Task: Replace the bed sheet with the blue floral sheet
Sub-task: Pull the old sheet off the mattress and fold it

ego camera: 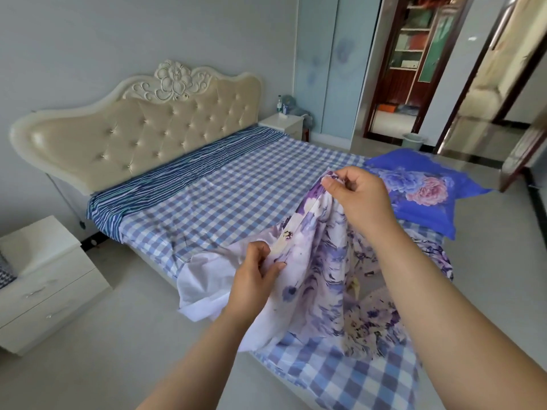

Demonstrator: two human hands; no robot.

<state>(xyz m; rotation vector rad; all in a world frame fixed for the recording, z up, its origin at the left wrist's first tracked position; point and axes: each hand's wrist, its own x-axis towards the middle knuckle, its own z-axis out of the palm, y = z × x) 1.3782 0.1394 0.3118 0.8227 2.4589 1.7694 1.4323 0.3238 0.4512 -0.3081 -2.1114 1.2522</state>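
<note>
Far left of the left hand, a white bedside cabinet [47, 279] with two drawers, standing on the pale floor.

Beyond both hands, up and to the left: a bed with a cream tufted headboard [142, 125]. A striped blue cloth [183, 176] lies across the head end, just under the headboard. The rest of the mattress carries a blue-and-white checked sheet [225, 199], which runs down to the foot and hangs over the near corner below the forearms.

Left hand [254, 279]: low, near the foot edge of the bed, fingers curled, thumb and fingers pinching a fold of the floral sheet [319, 261]. Just left of this hand the sheet shows its plain white underside, draped over the bed edge.

The floral sheet, white with blue and purple flowers, is bunched between the two hands and spills down onto the checked sheet at the foot corner, under the right forearm.

Right hand [358, 196]: raised higher and farther out than the left, clamped on the sheet's upper edge, fingertips and thumb pinching it so the cloth hangs down from the grip.

Just right of the right hand, a bright blue pillow [423, 190] with pink and blue flowers rests on the bed's far foot corner.

Farther back, right of the headboard, a second white cabinet [284, 124] with bottles on top; beyond it a pale wardrobe [328, 66], then an open doorway [396, 84].
</note>
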